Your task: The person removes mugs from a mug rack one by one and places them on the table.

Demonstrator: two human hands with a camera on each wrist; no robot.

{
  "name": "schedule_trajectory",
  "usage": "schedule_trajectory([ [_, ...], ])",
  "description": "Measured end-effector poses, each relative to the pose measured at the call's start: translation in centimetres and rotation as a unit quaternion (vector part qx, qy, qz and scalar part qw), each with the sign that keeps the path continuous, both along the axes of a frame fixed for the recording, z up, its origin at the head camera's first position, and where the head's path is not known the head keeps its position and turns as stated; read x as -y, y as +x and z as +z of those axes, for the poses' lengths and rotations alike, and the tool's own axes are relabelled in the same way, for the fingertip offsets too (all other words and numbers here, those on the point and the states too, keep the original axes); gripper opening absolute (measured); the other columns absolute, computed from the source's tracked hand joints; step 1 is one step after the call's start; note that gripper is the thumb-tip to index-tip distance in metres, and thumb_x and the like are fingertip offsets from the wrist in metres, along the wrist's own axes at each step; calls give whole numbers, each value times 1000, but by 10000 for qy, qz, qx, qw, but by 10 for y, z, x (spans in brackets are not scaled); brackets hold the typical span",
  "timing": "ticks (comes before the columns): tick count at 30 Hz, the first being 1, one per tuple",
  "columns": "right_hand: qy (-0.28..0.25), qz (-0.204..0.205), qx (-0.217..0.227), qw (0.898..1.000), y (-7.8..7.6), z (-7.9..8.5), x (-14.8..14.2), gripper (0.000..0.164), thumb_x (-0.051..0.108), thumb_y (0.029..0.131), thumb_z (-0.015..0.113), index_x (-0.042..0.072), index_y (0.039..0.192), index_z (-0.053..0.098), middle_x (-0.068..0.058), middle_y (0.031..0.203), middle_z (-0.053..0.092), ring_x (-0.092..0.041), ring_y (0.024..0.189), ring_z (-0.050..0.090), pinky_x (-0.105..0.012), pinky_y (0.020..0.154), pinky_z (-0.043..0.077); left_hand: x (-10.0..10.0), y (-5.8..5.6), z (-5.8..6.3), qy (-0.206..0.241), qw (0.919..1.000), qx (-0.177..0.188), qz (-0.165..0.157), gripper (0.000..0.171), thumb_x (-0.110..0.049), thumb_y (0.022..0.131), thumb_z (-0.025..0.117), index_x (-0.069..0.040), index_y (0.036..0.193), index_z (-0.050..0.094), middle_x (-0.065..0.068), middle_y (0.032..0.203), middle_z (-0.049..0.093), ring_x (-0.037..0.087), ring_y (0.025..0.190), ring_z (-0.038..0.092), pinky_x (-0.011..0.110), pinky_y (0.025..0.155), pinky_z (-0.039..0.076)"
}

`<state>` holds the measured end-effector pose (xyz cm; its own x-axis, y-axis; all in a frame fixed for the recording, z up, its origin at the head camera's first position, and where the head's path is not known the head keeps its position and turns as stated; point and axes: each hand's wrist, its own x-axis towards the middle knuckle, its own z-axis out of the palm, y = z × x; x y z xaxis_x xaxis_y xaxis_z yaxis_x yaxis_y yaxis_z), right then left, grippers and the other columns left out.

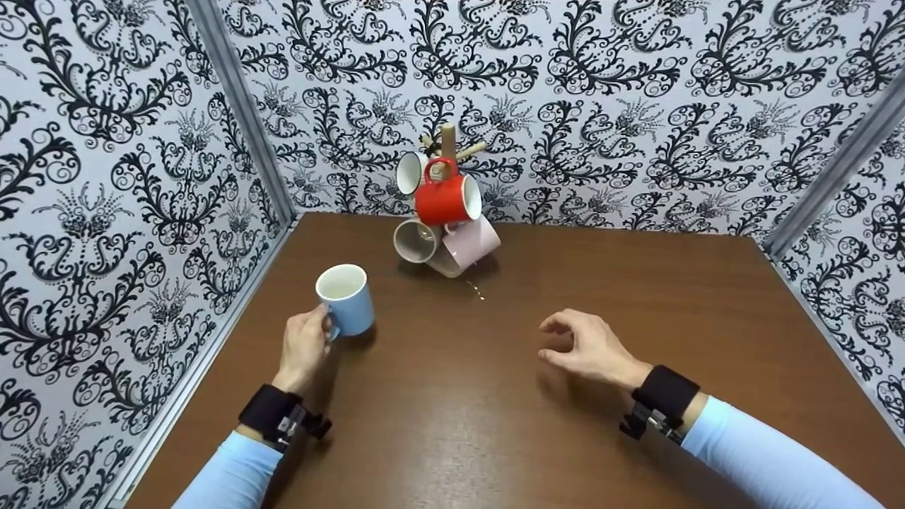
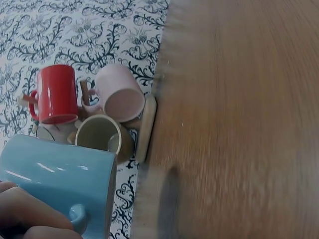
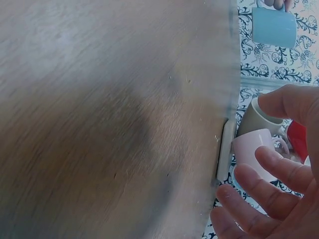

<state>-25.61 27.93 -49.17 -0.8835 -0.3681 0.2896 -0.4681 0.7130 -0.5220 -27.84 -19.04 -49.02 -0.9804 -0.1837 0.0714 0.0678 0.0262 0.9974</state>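
While the left hand (image 1: 304, 346) pinches the blue mug (image 1: 353, 311) by its handle (image 2: 78, 218), the right hand (image 1: 590, 346) just hangs over the table (image 1: 452, 410), fingers spread and loosely bent, holding nothing. Blue mug's over on the person's left, nearer to them than the wooden mug rack (image 1: 448, 141), and judging by its shadow it's a bit off the tabletop. My guess is the step in hand is carrying it. If it's bound for the rack, the next move calls for a steady pinch and turning the handle toward a bare peg, without knocking the red mug (image 1: 438, 203) or pink mug (image 1: 475, 244). Mouth points up, long axis roughly upright, handle faces the person's left side.
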Motion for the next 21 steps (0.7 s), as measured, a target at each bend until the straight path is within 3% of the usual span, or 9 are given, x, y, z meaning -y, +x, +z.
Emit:
schedule_trajectory([
  [8,60,-6,25,10000,2,1,-2,41,25,83,88,8,118,74,-8,112,75,-28,105,70,-48,88,57,12,-6,-8,157,9994,130,285,45,-19,107,46,-6,64,49,-7,52,40,6,43,32,22,41,26],
  [15,26,5,-8,10000,2,0,-5,40,25,84,88,10,117,74,-5,112,75,-27,105,70,-47,88,58,22,-11,-13,18,9985,242,487,44,-21,105,46,1,68,52,-6,52,42,7,42,33,23,40,27],
  [21,-16,4,68,10000,4,-5,-6,40,26,85,88,10,118,74,-6,113,75,-27,105,71,-48,89,58,33,-12,-17,-67,9974,394,597,45,-24,106,46,-6,65,52,-7,51,41,6,42,33,22,40,27],
])
